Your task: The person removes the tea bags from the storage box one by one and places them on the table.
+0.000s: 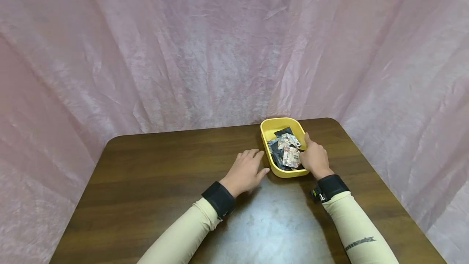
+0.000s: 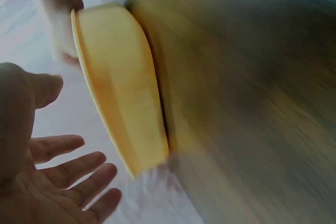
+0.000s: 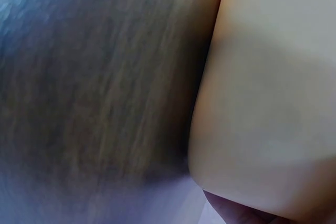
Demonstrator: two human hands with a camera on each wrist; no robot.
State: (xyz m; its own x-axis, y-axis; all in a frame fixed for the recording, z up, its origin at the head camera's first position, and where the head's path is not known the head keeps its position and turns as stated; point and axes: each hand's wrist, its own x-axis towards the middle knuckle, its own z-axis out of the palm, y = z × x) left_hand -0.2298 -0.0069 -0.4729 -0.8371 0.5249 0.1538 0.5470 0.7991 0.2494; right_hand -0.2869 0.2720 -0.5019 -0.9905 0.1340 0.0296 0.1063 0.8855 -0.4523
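Note:
A yellow plastic tub stands near the back right of the table, with several small printed packets and dark packets heaped inside. My right hand grips the tub's right wall, its thumb over the rim on the packet side. Just left of the tub, my left hand has its fingers spread, holding nothing. The left wrist view shows those loose fingers apart from the tub's side wall. In the right wrist view the tub wall fills the right half, hiding most of the hand.
The brown wooden table extends to the left and front of the tub. Its back edge runs close behind the tub, and pink curtains hang beyond. Black bands circle both wrists over pale sleeves.

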